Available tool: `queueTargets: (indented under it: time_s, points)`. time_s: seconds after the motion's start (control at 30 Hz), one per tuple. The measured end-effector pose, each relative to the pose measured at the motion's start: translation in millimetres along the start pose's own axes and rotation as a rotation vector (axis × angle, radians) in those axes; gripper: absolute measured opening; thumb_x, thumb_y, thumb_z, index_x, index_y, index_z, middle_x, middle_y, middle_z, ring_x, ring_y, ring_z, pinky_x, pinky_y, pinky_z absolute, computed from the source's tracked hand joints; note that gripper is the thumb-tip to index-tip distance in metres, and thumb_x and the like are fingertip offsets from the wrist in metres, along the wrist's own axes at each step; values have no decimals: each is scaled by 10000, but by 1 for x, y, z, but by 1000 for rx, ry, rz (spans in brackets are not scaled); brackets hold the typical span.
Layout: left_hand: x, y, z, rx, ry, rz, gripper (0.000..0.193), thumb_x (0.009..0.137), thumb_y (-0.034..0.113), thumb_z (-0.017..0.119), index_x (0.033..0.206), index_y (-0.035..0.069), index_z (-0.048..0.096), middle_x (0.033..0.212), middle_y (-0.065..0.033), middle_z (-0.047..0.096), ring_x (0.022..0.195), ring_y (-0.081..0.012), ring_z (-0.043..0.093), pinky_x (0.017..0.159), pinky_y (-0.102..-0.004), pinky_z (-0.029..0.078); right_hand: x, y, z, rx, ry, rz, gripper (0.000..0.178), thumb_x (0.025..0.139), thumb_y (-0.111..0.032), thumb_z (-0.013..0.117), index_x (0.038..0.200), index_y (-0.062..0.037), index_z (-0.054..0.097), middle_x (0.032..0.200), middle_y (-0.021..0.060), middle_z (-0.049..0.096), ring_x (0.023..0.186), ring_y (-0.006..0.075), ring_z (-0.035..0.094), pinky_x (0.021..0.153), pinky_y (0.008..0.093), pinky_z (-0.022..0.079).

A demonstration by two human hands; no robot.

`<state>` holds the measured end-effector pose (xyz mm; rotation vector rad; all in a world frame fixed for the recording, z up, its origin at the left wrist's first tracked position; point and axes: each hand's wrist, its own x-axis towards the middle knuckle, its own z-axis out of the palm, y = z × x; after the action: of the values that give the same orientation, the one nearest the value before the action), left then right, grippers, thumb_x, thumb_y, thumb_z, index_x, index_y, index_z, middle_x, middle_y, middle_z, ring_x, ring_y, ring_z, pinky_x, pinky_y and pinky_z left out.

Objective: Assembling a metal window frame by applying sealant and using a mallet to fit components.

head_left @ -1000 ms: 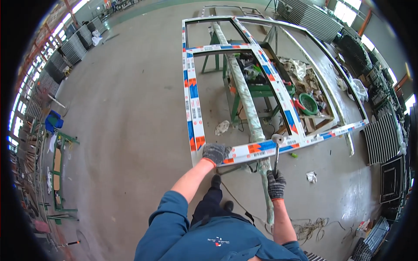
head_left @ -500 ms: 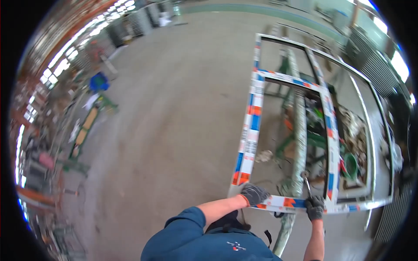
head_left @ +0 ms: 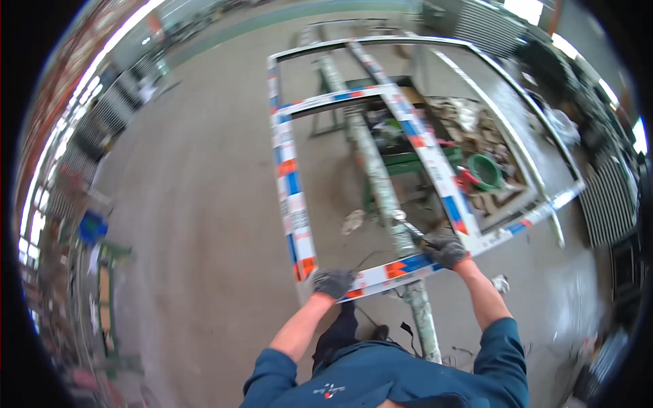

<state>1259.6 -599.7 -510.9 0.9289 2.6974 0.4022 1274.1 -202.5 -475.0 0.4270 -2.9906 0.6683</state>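
A large window frame (head_left: 292,183), its bars covered in white, blue and orange film, lies flat across a wrapped support rail (head_left: 371,160). My left hand (head_left: 333,283), in a grey glove, is closed over the near bar by the left corner. Farther right on that bar rests my gloved right hand (head_left: 445,249), closed around a slim metal tool (head_left: 411,226) with a rounded head. The tool points away to the left over the frame's opening, and its grip is hidden in my fingers. I cannot make out its exact kind.
Below the frame stands a green-legged stand (head_left: 401,163) with a dark bin. Right of it are a green basin (head_left: 484,171) and crumpled scraps (head_left: 469,115). Ribbed metal stacks (head_left: 609,204) line the right side. A blue container (head_left: 93,226) stands at far left.
My view has swung right, so the frame appears farther left. Both hands remain on the near bar, and the tool is still in my right hand, now tilted more to the left.
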Motion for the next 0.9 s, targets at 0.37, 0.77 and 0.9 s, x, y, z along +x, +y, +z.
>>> queueTargets:
  time_s: [0.37,0.77,0.9]
  points:
    - [-5,49,-62,13,-104,-241,498,978,489,369,995,117,700,896,-166,699,847,-350,665,784,-483,492,-7,-32,-49,-190,-262,316,456,880,-523,554,791,-93,673,688,158,639,700,360,624,681,446,468]
    - [-5,47,-61,-16,-92,-236,544,973,518,366,954,88,697,884,-165,699,846,-348,663,787,-478,488,-4,-31,-47,-200,-235,353,598,881,-594,519,698,-48,679,624,187,606,641,372,601,658,458,442]
    - [-7,43,-54,-20,-101,-222,542,974,520,364,961,90,695,891,-169,698,850,-349,663,783,-481,490,-4,-29,-44,-184,-288,378,605,881,-605,519,720,-48,692,647,189,621,670,361,617,662,450,452]
